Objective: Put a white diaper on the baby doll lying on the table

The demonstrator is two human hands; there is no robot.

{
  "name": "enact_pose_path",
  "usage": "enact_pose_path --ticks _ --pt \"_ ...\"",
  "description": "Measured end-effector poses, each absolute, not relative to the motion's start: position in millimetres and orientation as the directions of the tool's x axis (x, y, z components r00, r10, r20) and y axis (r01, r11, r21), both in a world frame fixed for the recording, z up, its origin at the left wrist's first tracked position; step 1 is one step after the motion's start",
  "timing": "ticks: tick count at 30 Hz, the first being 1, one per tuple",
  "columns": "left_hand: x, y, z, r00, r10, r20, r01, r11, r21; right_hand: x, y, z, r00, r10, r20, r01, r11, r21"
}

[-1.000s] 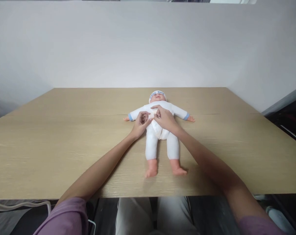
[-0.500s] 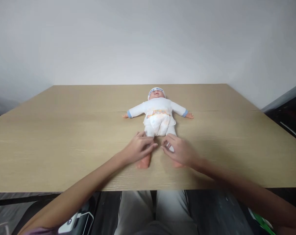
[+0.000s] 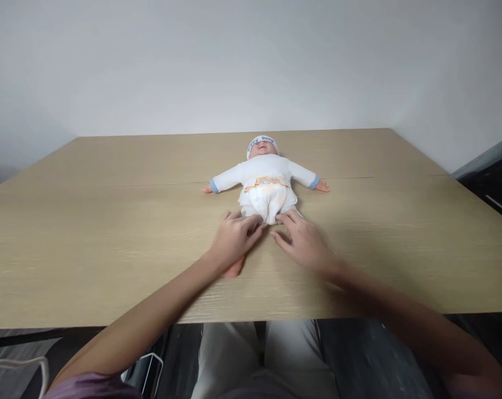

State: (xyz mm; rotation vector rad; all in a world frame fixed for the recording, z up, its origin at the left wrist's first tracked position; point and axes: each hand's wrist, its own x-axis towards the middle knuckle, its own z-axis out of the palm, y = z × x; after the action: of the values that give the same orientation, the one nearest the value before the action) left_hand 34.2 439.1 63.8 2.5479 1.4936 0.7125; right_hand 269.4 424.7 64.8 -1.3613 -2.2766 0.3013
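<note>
A baby doll lies on its back on the wooden table, head away from me and arms spread. It wears a white top, a white cap and a patterned diaper that shows below the raised top. My left hand is curled over the doll's left-side thigh just under the diaper. My right hand is curled over the other thigh. Both hands hide the legs; only one bare foot peeks out below my left wrist.
A plain white wall stands behind the table. The table's near edge runs over my lap. Dark furniture stands at the right, and a white cable lies at the lower left.
My hands have left the doll's waist and slid down to its thighs. The diaper now shows in full. The view has tilted a little, so the doll sits higher.
</note>
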Motion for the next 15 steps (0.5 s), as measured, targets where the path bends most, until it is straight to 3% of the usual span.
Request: enact_pose_path --ticks 5,10,15 --pt "33 441 61 0.357 0.825 0.438 0.683 -0.550 0.480 265 418 64 -0.360 0.891 0.278 0.782 0.451 -0.430" --pt "38 443 53 0.218 0.902 0.373 0.618 -0.424 0.662 265 418 65 -0.363 0.883 0.297 0.713 0.468 -0.521" --pt "43 444 52 0.162 0.929 0.332 0.662 -0.352 0.662 268 418 64 -0.368 0.885 0.285 0.678 0.466 -0.569"
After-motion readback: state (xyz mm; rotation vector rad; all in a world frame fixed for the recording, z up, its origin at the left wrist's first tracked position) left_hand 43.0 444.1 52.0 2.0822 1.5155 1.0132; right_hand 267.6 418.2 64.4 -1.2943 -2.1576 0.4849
